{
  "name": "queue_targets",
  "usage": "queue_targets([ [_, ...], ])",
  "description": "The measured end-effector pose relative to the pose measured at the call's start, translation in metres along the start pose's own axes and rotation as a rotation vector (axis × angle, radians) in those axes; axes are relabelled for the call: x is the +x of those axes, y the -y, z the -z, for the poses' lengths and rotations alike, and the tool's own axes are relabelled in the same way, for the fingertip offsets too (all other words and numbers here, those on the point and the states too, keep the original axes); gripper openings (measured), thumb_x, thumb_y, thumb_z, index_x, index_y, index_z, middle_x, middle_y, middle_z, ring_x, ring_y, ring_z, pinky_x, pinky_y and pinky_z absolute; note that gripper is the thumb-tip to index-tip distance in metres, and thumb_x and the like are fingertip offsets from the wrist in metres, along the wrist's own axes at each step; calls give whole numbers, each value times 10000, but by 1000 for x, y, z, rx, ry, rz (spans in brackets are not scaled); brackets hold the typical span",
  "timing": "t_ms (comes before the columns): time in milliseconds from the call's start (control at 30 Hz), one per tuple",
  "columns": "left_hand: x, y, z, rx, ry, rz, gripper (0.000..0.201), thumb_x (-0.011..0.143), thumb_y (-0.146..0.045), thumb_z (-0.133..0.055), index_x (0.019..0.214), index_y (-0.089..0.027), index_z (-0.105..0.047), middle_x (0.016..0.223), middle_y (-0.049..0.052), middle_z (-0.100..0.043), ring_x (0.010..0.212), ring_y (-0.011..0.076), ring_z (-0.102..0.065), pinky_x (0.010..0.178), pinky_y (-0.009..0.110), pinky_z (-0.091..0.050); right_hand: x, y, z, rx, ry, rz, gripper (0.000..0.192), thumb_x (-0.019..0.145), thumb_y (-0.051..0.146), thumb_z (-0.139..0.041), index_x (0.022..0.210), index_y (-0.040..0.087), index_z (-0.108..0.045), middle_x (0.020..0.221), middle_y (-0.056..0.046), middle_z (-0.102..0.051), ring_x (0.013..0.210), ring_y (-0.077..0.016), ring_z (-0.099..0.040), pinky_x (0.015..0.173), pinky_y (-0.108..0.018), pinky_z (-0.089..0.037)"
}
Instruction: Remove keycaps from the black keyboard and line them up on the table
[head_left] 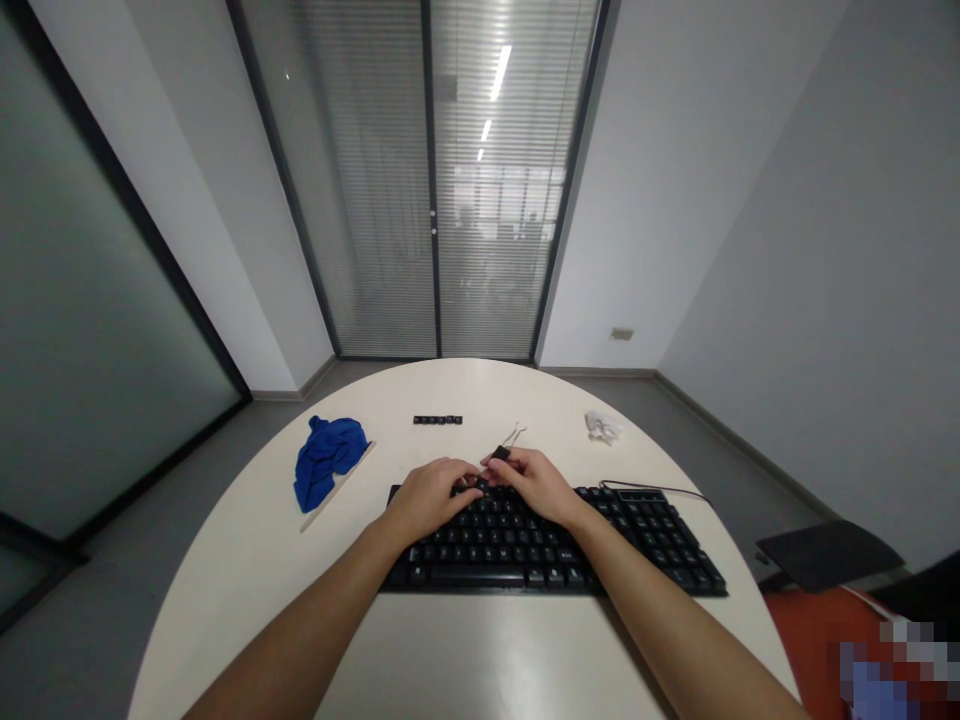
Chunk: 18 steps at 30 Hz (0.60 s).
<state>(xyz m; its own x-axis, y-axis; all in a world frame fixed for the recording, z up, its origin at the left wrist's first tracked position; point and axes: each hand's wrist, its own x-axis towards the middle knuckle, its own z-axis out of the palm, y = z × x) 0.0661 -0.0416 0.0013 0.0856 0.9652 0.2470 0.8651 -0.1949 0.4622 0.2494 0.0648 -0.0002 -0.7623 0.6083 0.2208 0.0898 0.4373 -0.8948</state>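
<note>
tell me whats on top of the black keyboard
Both hands rest on the keyboard: the left hand and the right hand, whose fingers pinch a wire keycap puller. The keys beneath the hands are covered.

Keyboard: black matt plastic, keys slightly shiny.
Tabletop: smooth cream laminate, soft sheen.
Cloth: blue fabric, crumpled, matt.
Keycap puller: thin bare wire with a black plastic grip.
Tissue: white paper, crumpled.

The single head view looks forward and down across the round table. It faces glass doors, close above the keyboard.
</note>
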Motion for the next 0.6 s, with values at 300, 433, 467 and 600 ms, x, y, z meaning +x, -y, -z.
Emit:
queue_targets([
  [300,-3,-5,2,49,4,-169,257,917,-269,-585,1173,-288,-598,1168,10,-637,1052,175,-609,914,285,-473,1,2,0,83,38,-6,407,912,539,-539,877,161,-683,803,-41,-702,780,-182,-646,763,-298,-503],
  [433,-4,-3,1,171,3,-211,282,956,-297,-525,1228,-319,-600,1143,17,-633,1004,172,-618,855,274,-489,1,3,1,41,31,-17,402,915,524,-541,837,154,-677,756,-24,-684,730,-168,-624,720,-282,-483],
  [467,-4,-3,1,202,7,-221,284,966,-302,-506,1233,-320,-601,1115,20,-639,978,172,-620,830,270,-490,1,3,1,41,31,-28,401,912,524,-546,834,153,-676,758,-25,-687,726,-167,-624,713,-281,-480],
  [600,-5,-4,1,247,14,-261,268,985,-296,-465,1209,-299,-611,1062,28,-655,950,175,-618,797,270,-477,2,0,-1,122,29,-65,390,896,524,-568,865,148,-667,809,-46,-719,764,-177,-649,739,-291,-495],
])
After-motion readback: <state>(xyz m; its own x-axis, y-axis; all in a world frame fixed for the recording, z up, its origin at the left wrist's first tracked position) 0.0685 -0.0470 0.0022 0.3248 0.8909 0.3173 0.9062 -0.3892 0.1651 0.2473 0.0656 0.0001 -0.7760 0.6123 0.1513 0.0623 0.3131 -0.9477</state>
